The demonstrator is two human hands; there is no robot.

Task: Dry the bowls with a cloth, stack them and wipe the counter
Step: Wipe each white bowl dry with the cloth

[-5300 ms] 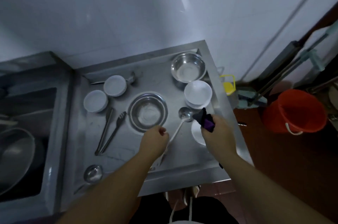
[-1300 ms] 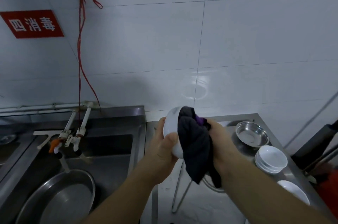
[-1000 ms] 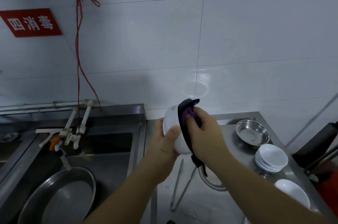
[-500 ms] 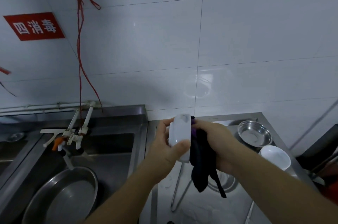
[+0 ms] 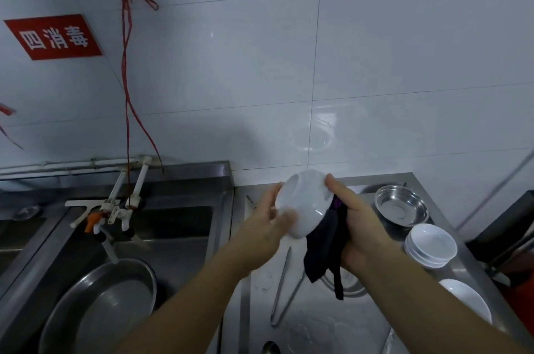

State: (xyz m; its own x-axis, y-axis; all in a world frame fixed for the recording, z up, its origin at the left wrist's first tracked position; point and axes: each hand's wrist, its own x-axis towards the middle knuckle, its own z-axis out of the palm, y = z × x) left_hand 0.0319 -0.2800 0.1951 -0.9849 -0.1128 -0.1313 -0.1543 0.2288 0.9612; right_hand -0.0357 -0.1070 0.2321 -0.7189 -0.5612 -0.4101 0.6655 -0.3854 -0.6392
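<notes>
A small white bowl (image 5: pixel 304 203) is held up over the steel counter (image 5: pixel 312 322), its base turned toward me. My left hand (image 5: pixel 264 226) grips its left rim. My right hand (image 5: pixel 357 226) holds the bowl's right side together with a dark cloth (image 5: pixel 325 249) with a purple patch, which hangs down below the bowl. A stack of white bowls (image 5: pixel 430 245) stands at the right of the counter, and another white bowl (image 5: pixel 465 300) lies nearer the front edge.
A steel bowl (image 5: pixel 401 209) sits at the back right. Tongs (image 5: pixel 284 287) lie on the counter below the hands, beside a partly hidden steel bowl (image 5: pixel 349 284). A sink with a large steel basin (image 5: pixel 98 307) and taps (image 5: pixel 115 209) is on the left.
The bowl has been turned between my hands, from edge-on to base toward me. The cloth has slipped from over the bowl to hang below it at the right.
</notes>
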